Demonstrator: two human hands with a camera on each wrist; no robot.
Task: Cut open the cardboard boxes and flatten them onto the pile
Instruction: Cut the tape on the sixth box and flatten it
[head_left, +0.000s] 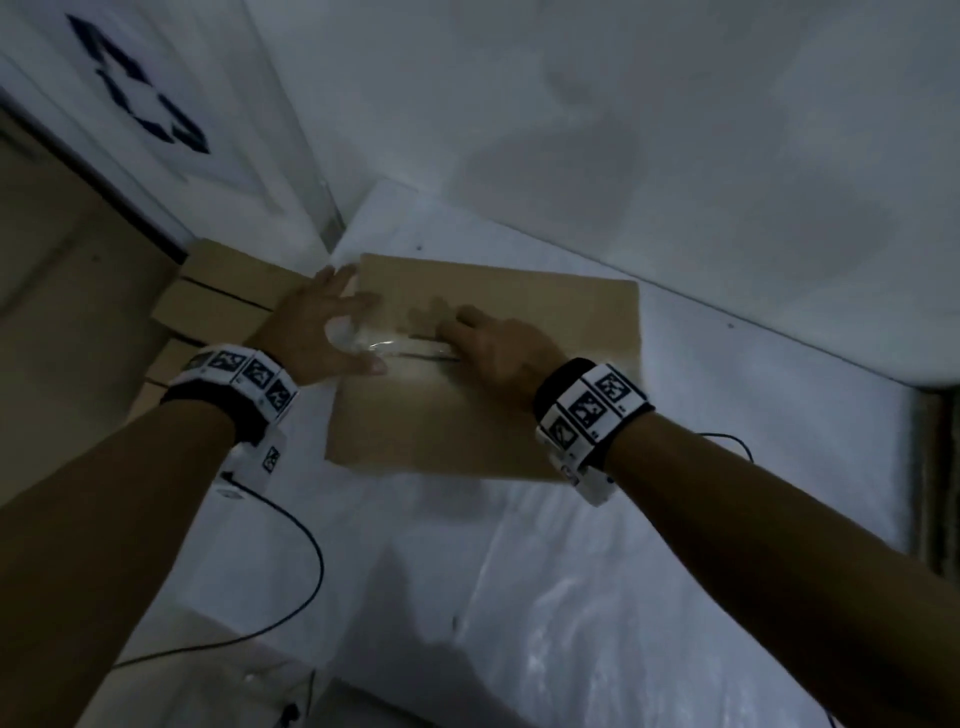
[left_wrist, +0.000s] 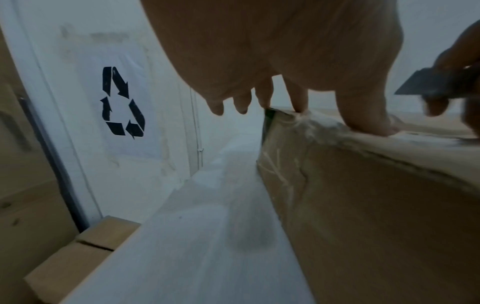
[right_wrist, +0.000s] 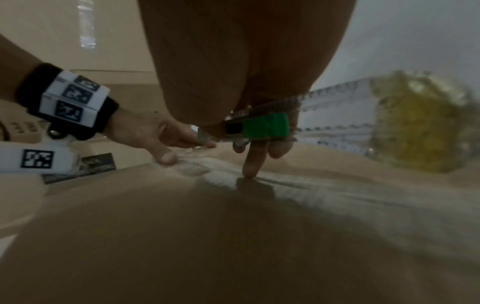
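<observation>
Cardboard box (head_left: 483, 374) sits on the bench (head_left: 675, 519) under both hands. Left hand (head_left: 317, 327) spreads its fingers (left_wrist: 298, 98) on the taped seam; right hand (head_left: 498, 348) grips a green cutter (right_wrist: 265, 125) beside them. It looks light, stiff, best held at edges.

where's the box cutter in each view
Head: hidden under the right hand at the box's taped seam.
Left wrist: grey blade of the box cutter at the right edge.
Right wrist: green body just above centre, under the palm.
Shared landmark: the left hand's thumb pressing the cardboard box.
</observation>
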